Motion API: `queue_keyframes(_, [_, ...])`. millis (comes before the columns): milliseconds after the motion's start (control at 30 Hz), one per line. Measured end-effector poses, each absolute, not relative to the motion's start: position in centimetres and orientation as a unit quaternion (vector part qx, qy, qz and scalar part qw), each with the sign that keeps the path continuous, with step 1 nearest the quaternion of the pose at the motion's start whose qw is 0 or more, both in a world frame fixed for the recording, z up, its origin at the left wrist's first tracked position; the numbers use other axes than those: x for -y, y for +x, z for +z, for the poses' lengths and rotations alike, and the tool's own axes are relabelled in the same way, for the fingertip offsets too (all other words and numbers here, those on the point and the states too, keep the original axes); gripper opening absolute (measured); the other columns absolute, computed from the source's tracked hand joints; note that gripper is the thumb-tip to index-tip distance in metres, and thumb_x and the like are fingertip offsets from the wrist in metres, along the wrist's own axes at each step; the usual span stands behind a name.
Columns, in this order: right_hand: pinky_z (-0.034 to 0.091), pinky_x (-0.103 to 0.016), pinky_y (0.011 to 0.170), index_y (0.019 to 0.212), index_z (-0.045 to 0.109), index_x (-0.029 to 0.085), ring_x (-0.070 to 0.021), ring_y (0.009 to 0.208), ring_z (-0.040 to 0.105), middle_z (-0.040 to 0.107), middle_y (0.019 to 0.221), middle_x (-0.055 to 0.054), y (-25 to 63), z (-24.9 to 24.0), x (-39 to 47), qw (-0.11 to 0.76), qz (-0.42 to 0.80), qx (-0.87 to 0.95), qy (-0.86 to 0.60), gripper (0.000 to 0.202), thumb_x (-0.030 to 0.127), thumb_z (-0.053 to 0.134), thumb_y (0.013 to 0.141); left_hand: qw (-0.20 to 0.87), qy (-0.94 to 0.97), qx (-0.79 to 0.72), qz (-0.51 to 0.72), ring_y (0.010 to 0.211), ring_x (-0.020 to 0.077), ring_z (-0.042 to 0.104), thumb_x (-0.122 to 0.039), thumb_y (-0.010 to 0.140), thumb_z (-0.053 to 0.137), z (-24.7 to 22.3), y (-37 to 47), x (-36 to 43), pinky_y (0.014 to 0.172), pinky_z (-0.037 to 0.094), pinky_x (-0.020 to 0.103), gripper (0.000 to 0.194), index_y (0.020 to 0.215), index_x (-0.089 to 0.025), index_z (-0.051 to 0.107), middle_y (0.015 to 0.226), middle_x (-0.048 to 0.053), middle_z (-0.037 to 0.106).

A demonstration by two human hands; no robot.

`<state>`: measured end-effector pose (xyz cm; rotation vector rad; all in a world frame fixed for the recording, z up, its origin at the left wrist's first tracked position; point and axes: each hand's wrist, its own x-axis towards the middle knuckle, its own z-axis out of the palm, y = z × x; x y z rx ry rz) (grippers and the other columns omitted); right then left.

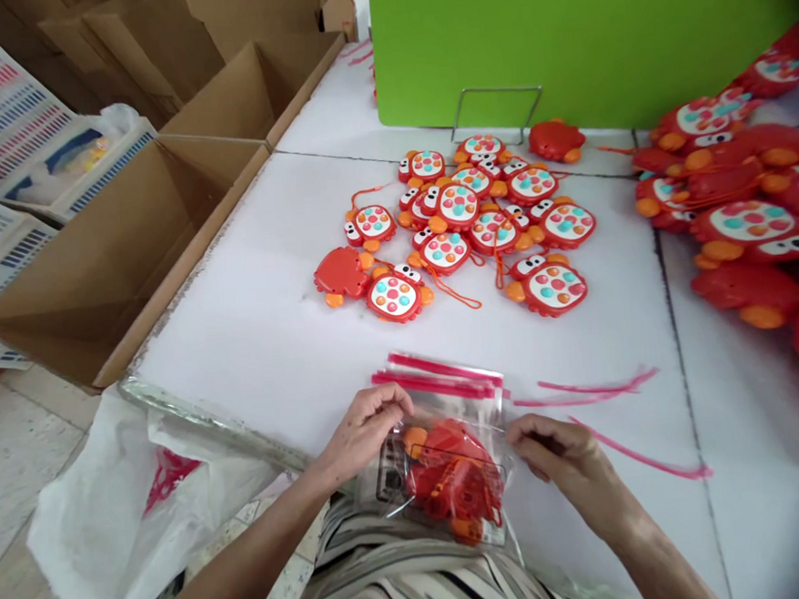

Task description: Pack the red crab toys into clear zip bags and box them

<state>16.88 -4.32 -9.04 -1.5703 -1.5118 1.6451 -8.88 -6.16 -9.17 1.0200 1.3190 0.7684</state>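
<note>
Bag: your clear plastic bag (449, 424) lies at the near edge of the bench (272, 345), right in front of you, mouth toward the red-edged stack.
Contents: one red crab toy (457, 478) with orange claws, seen through the film; a dark printed label shows at its left side.
Left hand: your left hand (364, 430) pinches the bag's upper left corner, fingers closed on the film.
Right hand: your right hand (561, 457) grips the bag's right edge, fingers curled shut on it.
Spare bags: a stack of empty bags (439, 379) with red strips, just beyond the filled one.
Peeled strips: pink strips (597, 386) lie loose to your right.
Stock: a cluster of crab toys (476, 221) mid-bench; a second heap (749, 211) far right.
Cartons: open cardboard boxes (128, 245) on your left.
</note>
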Motion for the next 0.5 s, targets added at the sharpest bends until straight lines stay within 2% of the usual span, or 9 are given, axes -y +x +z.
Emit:
queue_keyframes(100, [0.029,-0.024,0.047,0.07,0.066,0.019,-0.0109,0.049,0.037,0.044,0.05,0.004,16.9,-9.1,4.5,0.181,0.568,0.585,-0.551,0.02,0.03,0.049,0.075,0.591,0.453,-0.587,0.317,0.058,0.0107,0.043,-0.021,0.076,0.041,-8.8,-8.5,6.1,0.056,0.031,0.022,0.017,0.066,-0.016,0.054,0.061,-0.002,0.049])
queue_keyframes(167, [0.032,-0.025,0.048,0.069,0.067,0.02,-0.0117,0.049,0.04,0.047,0.051,0.003,16.8,-8.5,4.7,0.163,0.548,0.613,-0.545,0.023,0.028,0.046,0.076,0.594,0.458,-0.582,0.312,0.055,0.0099,0.038,-0.023,0.077,0.042,-8.3,-8.1,6.3,0.054,0.029,0.021,0.018,0.063,-0.016,0.049,0.058,-0.003,0.042])
queue_keyframes(267, [0.039,-0.026,0.055,0.064,0.064,0.021,-0.0132,0.056,0.049,0.056,0.061,0.0,17.0,-7.4,4.2,0.142,0.528,0.659,-0.517,0.027,0.022,0.039,0.077,0.586,0.459,-0.584,0.324,0.055,0.0087,0.037,-0.023,0.073,0.05,-7.4,-7.9,7.0,0.052,0.028,0.02,0.018,0.06,-0.017,0.039,0.057,-0.005,0.037])
queue_keyframes(333, [0.043,-0.027,0.061,0.062,0.061,0.022,-0.0147,0.066,0.056,0.062,0.076,-0.002,17.8,-6.8,3.1,0.159,0.495,0.693,-0.5,0.027,0.021,0.038,0.077,0.57,0.453,-0.597,0.337,0.054,0.0086,0.041,-0.019,0.07,0.051,-6.3,-8.8,7.2,0.051,0.029,0.019,0.018,0.061,-0.018,0.035,0.056,-0.006,0.035])
queue_keyframes(400, [0.046,-0.029,0.067,0.07,0.062,0.022,-0.0175,0.078,0.06,0.063,0.092,-0.005,18.9,-6.7,0.9,0.196,0.423,0.712,-0.525,0.024,0.025,0.04,0.078,0.53,0.457,-0.614,0.365,0.06,0.0114,0.052,-0.016,0.072,0.05,-4.3,-11.0,7.0,0.055,0.038,0.02,0.016,0.063,-0.019,0.036,0.058,-0.004,0.043])
queue_keyframes(433, [0.048,-0.031,0.07,0.079,0.064,0.022,-0.0193,0.082,0.061,0.063,0.099,-0.007,19.5,-6.8,-0.5,0.208,0.375,0.716,-0.551,0.022,0.028,0.042,0.079,0.488,0.46,-0.626,0.396,0.069,0.0145,0.058,-0.016,0.074,0.049,-3.0,-12.3,6.6,0.062,0.045,0.024,0.014,0.065,-0.019,0.039,0.065,-0.002,0.052])
queue_keyframes(467, [0.049,-0.033,0.073,0.09,0.063,0.021,-0.0214,0.086,0.061,0.062,0.105,-0.009,19.9,-6.9,-2.0,0.209,0.326,0.718,-0.578,0.025,0.032,0.045,0.079,0.415,0.467,-0.642,0.444,0.079,0.0172,0.061,-0.017,0.077,0.05,-1.6,-13.7,6.2,0.07,0.049,0.029,0.013,0.067,-0.019,0.041,0.074,0.0,0.059])
queue_keyframes(500, [0.049,-0.036,0.077,0.102,0.061,0.019,-0.0239,0.092,0.061,0.06,0.112,-0.011,20.2,-7.0,-3.5,0.199,0.275,0.724,-0.6,0.031,0.034,0.047,0.079,0.287,0.469,-0.655,0.518,0.086,0.0191,0.062,-0.019,0.08,0.049,-0.3,-14.9,5.7,0.076,0.05,0.033,0.011,0.071,-0.02,0.043,0.081,0.002,0.062])
